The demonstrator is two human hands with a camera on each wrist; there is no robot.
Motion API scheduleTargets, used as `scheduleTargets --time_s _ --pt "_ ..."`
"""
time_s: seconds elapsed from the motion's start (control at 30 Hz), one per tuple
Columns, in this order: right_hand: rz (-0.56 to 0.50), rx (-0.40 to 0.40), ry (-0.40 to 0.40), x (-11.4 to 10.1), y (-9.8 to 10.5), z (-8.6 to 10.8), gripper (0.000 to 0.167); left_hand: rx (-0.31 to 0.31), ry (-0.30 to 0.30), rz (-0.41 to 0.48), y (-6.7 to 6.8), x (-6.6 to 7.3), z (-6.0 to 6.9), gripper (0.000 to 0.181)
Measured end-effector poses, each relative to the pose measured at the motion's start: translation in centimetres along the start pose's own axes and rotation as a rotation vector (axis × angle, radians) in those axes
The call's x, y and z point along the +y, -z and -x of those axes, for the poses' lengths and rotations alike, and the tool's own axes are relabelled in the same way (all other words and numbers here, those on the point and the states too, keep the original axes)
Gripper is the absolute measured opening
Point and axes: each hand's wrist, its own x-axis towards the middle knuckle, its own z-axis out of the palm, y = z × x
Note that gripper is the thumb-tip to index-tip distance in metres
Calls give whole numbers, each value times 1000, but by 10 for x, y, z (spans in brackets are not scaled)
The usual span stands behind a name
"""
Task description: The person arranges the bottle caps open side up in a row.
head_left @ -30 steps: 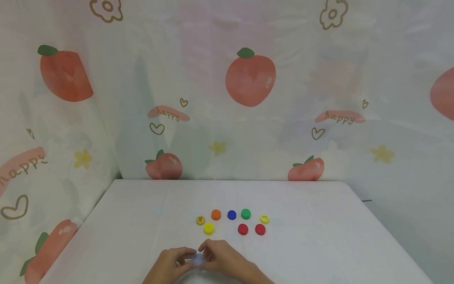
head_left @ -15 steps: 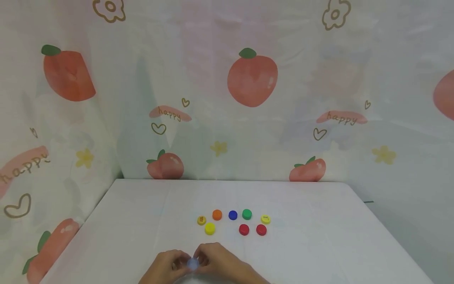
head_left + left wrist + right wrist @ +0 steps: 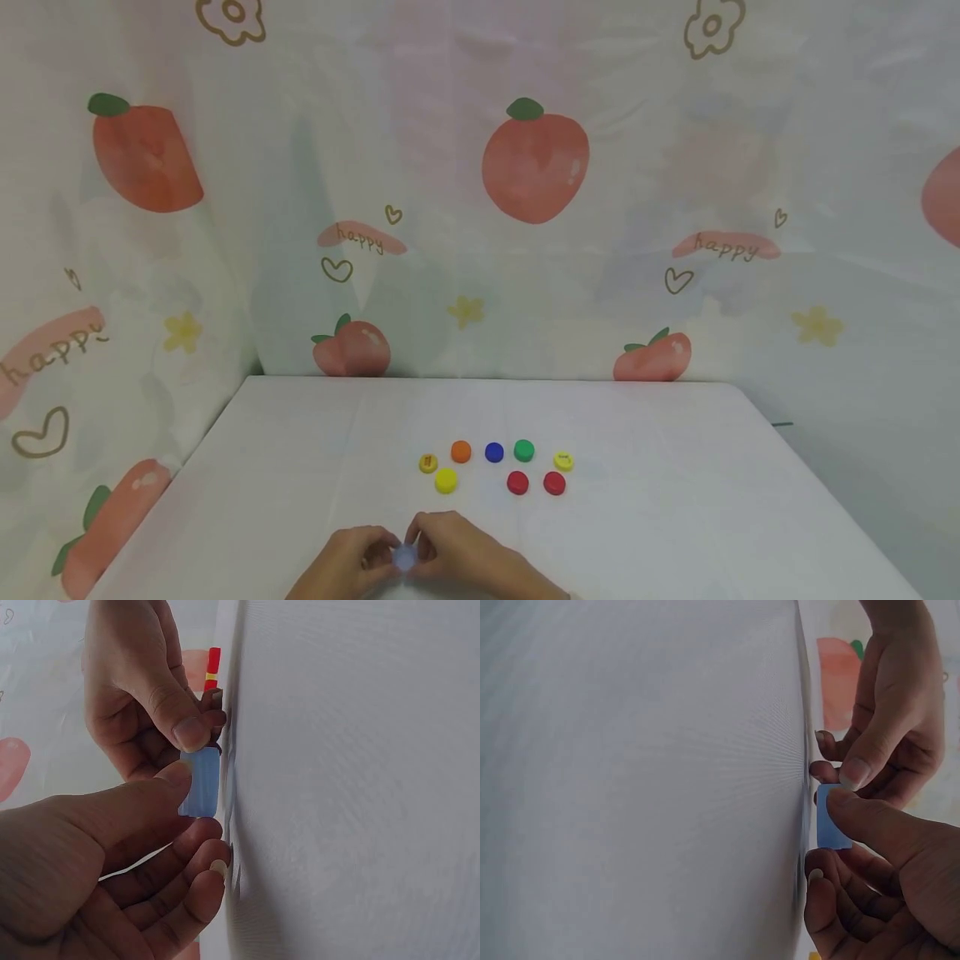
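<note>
At the near side of the table, a pale blue bottle cap (image 3: 405,557) is between the fingertips of both hands. My left hand (image 3: 348,554) pinches it from the left and my right hand (image 3: 455,546) from the right. In the left wrist view the cap (image 3: 201,782) stands on its side wall view, with a thumb at each end. The right wrist view also has the cap (image 3: 832,817) between the two thumbs. Beyond the hands lie a yellow cap (image 3: 446,481) and two red caps, one (image 3: 517,483) left of the other (image 3: 555,483).
A back row holds a printed gold cap (image 3: 428,463), an orange cap (image 3: 461,452), a dark blue cap (image 3: 494,452), a green cap (image 3: 524,450) and a printed yellow cap (image 3: 563,461). All lie on the white-covered table (image 3: 660,517). A fruit-patterned curtain (image 3: 435,167) hangs behind and at the sides.
Both hands have shifted slightly left and nearer with the pale blue cap, mostly in the first half second. The other caps keep their arrangement; the head view has moved a little.
</note>
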Motion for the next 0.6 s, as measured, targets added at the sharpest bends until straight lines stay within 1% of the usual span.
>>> scheduleTargets --time_s 0.2,0.33,0.43,0.6 --pt "14 -7 7 -3 -1 -1 22 2 -33 -9 2 -2 2 20" --pt "17 -17 -5 -2 -2 -1 22 -2 -18 -8 3 -1 2 19" --pt "-5 -31 -32 -3 -2 -2 22 -12 13 4 2 -1 2 18" --pt "-29 -49 -64 -3 -4 -3 20 -37 32 5 3 -2 2 18"
